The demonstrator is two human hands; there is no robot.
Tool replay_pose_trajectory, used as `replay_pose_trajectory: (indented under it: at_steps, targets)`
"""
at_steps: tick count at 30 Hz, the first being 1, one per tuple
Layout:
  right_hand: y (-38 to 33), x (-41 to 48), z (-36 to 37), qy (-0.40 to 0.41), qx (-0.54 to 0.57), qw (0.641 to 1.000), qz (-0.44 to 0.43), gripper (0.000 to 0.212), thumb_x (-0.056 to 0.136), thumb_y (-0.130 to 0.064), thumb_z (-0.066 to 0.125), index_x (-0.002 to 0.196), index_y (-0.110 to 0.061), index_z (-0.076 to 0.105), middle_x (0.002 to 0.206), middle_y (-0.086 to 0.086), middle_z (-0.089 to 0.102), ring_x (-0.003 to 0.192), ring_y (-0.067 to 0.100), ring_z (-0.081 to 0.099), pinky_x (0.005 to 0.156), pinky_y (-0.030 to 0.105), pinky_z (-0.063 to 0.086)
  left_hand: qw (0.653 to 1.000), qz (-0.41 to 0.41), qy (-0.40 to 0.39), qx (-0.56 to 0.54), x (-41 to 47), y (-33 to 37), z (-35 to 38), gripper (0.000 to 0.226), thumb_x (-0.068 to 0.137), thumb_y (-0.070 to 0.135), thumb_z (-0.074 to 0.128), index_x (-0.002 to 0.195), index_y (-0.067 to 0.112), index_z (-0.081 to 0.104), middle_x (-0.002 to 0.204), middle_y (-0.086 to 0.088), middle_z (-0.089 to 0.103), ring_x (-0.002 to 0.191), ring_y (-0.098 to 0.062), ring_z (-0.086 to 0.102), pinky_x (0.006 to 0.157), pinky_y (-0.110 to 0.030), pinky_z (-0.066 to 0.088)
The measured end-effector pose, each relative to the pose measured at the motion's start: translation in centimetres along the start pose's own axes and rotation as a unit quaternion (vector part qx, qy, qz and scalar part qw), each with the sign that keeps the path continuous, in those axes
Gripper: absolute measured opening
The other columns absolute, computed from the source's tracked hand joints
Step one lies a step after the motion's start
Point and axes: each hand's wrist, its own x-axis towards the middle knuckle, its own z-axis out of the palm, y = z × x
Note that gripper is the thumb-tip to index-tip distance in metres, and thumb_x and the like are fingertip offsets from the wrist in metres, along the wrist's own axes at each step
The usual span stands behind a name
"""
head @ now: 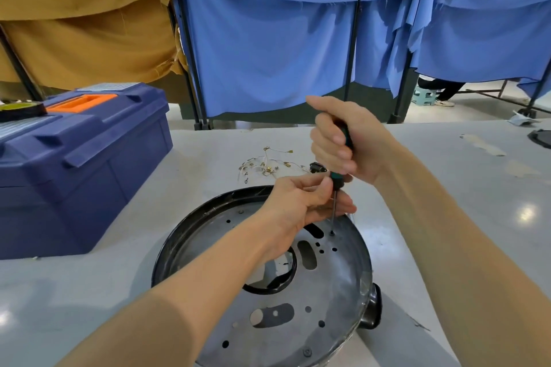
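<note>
A round black appliance base with a grey metal plate full of holes lies upside down on the table in front of me. My right hand grips the green-and-black handle of a screwdriver held upright, its tip set in a screw hole near the plate's far edge. My left hand pinches the screwdriver's thin shaft just below the handle, above the plate.
A blue toolbox with an orange handle stands at the left, a tape roll on its lid. A tangle of white wires with brass terminals and a small black part lie behind the plate. Blue and tan curtains hang beyond the table.
</note>
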Motion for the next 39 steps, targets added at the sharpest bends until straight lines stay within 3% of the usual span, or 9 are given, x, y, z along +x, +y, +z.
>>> replay_pose_trajectory:
  at_steps: [7, 9, 11, 14, 17, 22, 29, 36, 39]
  targets:
    - [2.9, 0.9, 2.9, 0.378, -0.128, 0.894, -0.205, 0.068, 0.104, -0.023, 0.033, 0.040, -0.008, 0.048, 0.031, -0.006, 0.039, 0.029, 0.013, 0.037, 0.037, 0.020, 0.031, 0.999, -0.013, 0.025, -0.019, 0.4, 0.0, 0.1, 0.020, 0.091, 0.000, 0.060, 0.109, -0.001, 0.068, 0.086, -0.012, 0.074, 0.072, -0.023, 0.072, 0.067, -0.025, 0.058]
    - [2.8, 0.9, 3.1, 0.340, -0.115, 0.915, -0.185, 0.066, 0.102, -0.023, 0.038, 0.039, -0.009, 0.051, 0.034, -0.002, 0.044, 0.031, 0.015, 0.039, 0.037, 0.020, 0.033, 1.000, -0.011, 0.022, -0.008, 0.4, 0.1, 0.0, 0.019, 0.093, 0.000, 0.056, 0.107, -0.002, 0.068, 0.086, -0.012, 0.074, 0.074, -0.024, 0.072, 0.070, -0.027, 0.058]
    - [1.5, 0.8, 2.3, 0.177, -0.043, 0.981, -0.071, 0.062, 0.099, -0.030, 0.047, 0.041, -0.009, 0.053, 0.041, 0.007, 0.048, 0.034, 0.020, 0.041, 0.038, 0.020, 0.036, 1.000, -0.008, 0.020, -0.006, 0.2, 0.1, -0.3, 0.020, 0.097, 0.005, 0.052, 0.106, -0.005, 0.067, 0.088, -0.014, 0.073, 0.082, -0.030, 0.072, 0.075, -0.030, 0.059]
    - [0.4, 0.5, 0.6, -0.008, 0.009, 1.000, 0.027, 0.063, 0.098, -0.036, 0.049, 0.041, -0.010, 0.045, 0.037, 0.006, 0.038, 0.029, 0.020, 0.033, 0.034, 0.019, 0.031, 1.000, -0.010, 0.012, -0.008, 0.0, 0.1, -0.3, 0.021, 0.098, 0.011, 0.051, 0.101, -0.004, 0.067, 0.087, -0.016, 0.074, 0.085, -0.031, 0.073, 0.076, -0.029, 0.059]
    - [1.1, 0.8, 0.8, 0.085, 0.042, 0.995, -0.029, 0.063, 0.102, -0.024, 0.040, 0.041, -0.010, 0.038, 0.033, 0.002, 0.026, 0.027, 0.013, 0.017, 0.034, 0.016, 0.015, 1.000, -0.002, 0.014, -0.021, 0.2, 0.0, -0.2, 0.024, 0.095, 0.011, 0.057, 0.110, -0.005, 0.065, 0.094, -0.018, 0.074, 0.088, -0.032, 0.073, 0.078, -0.031, 0.059]
    - [2.6, 0.1, 2.7, 0.343, -0.057, 0.922, -0.168, 0.063, 0.101, -0.019, 0.036, 0.038, -0.010, 0.043, 0.033, 0.001, 0.035, 0.027, 0.013, 0.028, 0.036, 0.017, 0.023, 1.000, 0.001, 0.016, -0.004, 0.5, -0.3, 0.1, 0.030, 0.087, 0.003, 0.064, 0.116, -0.004, 0.065, 0.088, -0.013, 0.075, 0.075, -0.024, 0.073, 0.071, -0.027, 0.059]
    - [-0.8, -0.2, 0.5, 0.030, -0.016, 0.999, 0.004, 0.062, 0.098, -0.033, 0.048, 0.041, -0.009, 0.043, 0.036, 0.008, 0.036, 0.030, 0.021, 0.033, 0.037, 0.021, 0.032, 1.000, 0.005, -0.015, 0.022, 0.1, -0.2, -0.2, 0.022, 0.099, 0.006, 0.049, 0.100, 0.006, 0.071, 0.082, -0.013, 0.074, 0.086, -0.029, 0.073, 0.075, -0.026, 0.057]
    - [1.7, 1.2, 2.7, 0.356, -0.102, 0.915, -0.161, 0.056, 0.101, -0.016, 0.034, 0.046, -0.004, 0.039, 0.029, -0.006, 0.033, 0.027, 0.013, 0.028, 0.035, 0.017, 0.023, 1.000, 0.012, 0.004, -0.006, 0.4, -0.3, -0.1, 0.025, 0.088, 0.008, 0.063, 0.111, -0.001, 0.069, 0.098, -0.017, 0.074, 0.085, -0.030, 0.073, 0.078, -0.032, 0.059]
    - [1.6, 1.0, 2.7, 0.309, -0.063, 0.938, -0.143, 0.058, 0.097, -0.016, 0.040, 0.040, -0.009, 0.043, 0.031, -0.001, 0.038, 0.028, 0.016, 0.032, 0.036, 0.018, 0.026, 1.000, 0.013, 0.007, 0.014, 0.3, -0.2, -0.1, 0.018, 0.093, 0.000, 0.055, 0.106, -0.001, 0.069, 0.086, -0.016, 0.074, 0.077, -0.029, 0.073, 0.071, -0.029, 0.059]
